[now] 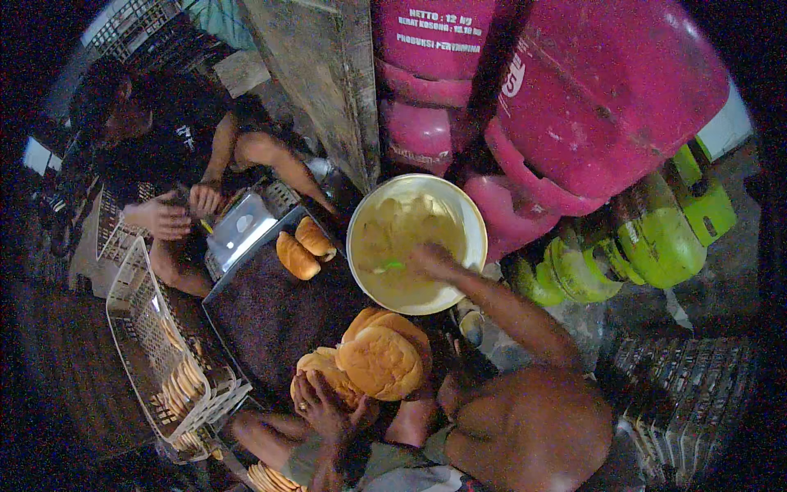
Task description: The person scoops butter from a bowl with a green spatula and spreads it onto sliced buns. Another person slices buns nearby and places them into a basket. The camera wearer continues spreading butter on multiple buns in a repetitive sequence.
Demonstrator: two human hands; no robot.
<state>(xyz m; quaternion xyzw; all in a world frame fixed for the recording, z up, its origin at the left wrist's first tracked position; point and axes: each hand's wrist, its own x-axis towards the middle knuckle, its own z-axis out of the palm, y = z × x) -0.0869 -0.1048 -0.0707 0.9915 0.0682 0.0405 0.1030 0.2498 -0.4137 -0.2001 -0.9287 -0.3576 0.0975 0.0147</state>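
Observation:
My left hand (329,403), with a ring on one finger, grips a round bread bun (335,372) between thumb and fingers. More browned buns (381,363) rest against it, stacked and overlapping at the near corner of a dark tray (264,320). My right hand (433,261) is blurred, reaching into a wide pale basin (478,246). Inside the basin is a yellowish creamy mass (409,227). A small bright green piece (388,266) shows beside my right fingers; whether I hold it is unclear. Two oblong rolls (305,246) lie at the tray's far side.
Opposite on the left, a person (178,129) has both hands near a shiny metal container (241,230). A plastic basket (132,344) holds flat bread pieces (184,384). Pink gas cylinders (602,92) and green ones (658,227) crowd beyond the basin, beside a wooden board (332,74).

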